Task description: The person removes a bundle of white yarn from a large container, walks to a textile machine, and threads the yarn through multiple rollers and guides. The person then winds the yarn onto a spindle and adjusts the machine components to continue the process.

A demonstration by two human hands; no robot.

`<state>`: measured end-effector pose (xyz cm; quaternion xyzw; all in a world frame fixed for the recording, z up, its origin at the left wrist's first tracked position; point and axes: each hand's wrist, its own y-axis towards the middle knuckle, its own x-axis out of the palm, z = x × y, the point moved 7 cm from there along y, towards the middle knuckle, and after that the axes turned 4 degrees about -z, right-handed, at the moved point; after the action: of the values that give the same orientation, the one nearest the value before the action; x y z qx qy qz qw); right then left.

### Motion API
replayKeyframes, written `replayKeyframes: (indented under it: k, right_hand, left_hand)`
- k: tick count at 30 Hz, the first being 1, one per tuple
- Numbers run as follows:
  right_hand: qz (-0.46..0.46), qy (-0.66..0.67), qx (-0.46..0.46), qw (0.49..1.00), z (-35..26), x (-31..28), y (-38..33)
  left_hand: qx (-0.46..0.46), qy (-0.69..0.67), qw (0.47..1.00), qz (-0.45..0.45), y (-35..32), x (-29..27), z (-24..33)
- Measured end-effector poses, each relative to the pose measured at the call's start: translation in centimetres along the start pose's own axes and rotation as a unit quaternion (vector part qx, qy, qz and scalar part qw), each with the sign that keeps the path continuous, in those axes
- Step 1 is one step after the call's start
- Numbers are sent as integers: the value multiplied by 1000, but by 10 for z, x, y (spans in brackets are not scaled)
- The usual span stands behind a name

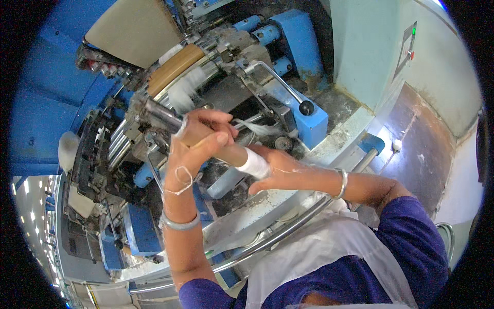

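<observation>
Both hands are on a tan cylindrical roller (231, 153), held at a slant in front of a textile fibre machine. My left hand (198, 141) is closed round its upper part, thumb lying along it. White fibre (255, 164) is wrapped round the lower end. My right hand (278, 167) grips that end from the right, its fingers partly hidden behind it. A metal shaft (163, 114) shows beyond my left hand; whether it belongs to the roller I cannot tell. A thread loop (184, 181) hangs on my left wrist.
Behind my hands a brown roller (175, 69) sits on the machine, with loose white fibre (186, 91) below it. A black-knobbed lever (306, 107) stands out by a blue block (311, 126). A curved metal rail (288, 234) runs before my body.
</observation>
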<state>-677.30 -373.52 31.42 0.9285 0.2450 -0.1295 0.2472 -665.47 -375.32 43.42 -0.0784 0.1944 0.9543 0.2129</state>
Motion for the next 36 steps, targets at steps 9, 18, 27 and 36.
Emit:
replayKeyframes:
  k: [9, 18, 27, 36]
  right_hand:
    - [-161, 135, -5, 978, -14, 9, 34]
    - [-58, 22, 44, 997, 26, 3, -2]
    - [77, 99, 7, 992, -19, -9, 20]
    - [-360, 271, 100, 887, 24, 23, 15]
  left_hand:
    - [92, -17, 980, -177, 6, 22, 10]
    - [39, -67, 995, -56, -6, 1, 2]
    - [16, -76, 989, 128, -5, 27, 1]
    - [88, -223, 948, -211, 7, 21, -3]
